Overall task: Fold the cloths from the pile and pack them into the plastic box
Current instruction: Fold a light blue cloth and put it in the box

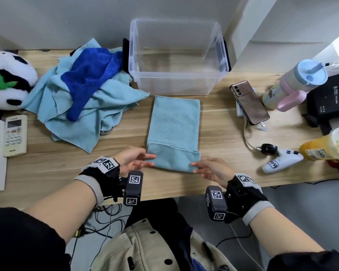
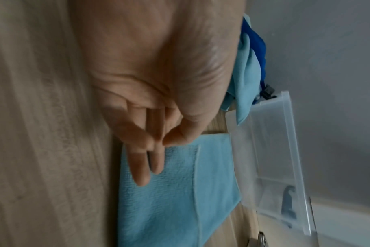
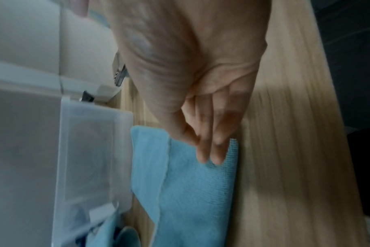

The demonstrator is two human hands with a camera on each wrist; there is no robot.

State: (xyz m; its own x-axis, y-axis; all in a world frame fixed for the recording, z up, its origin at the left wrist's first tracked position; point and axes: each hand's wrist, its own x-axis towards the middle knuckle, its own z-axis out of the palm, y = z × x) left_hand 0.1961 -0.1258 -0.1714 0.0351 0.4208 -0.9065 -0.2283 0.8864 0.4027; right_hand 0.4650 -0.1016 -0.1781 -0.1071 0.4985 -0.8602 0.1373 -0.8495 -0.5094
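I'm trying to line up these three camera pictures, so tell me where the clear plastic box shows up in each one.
Head view: the clear plastic box stands top centre, behind the folded light blue cloth.
Left wrist view: the box runs down the right side, right of the cloth.
Right wrist view: the box fills the left side, left of the cloth.
Shared landmark: the folded cloth's raw edge.

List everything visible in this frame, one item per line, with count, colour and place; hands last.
folded cloth: 1, light blue, table centre
cloth pile: light blue with one dark blue, left of box
plastic box: 1, clear, behind folded cloth
plush panda: 1, far left
remote: 1, white, left edge
phone: 1, right of box
tumbler: 1, pastel, right
black device: 1, far right
game controller: 1, white, right front
drink cup: 1, orange, right edge
left hand: touching cloth's near left corner
right hand: touching near right corner
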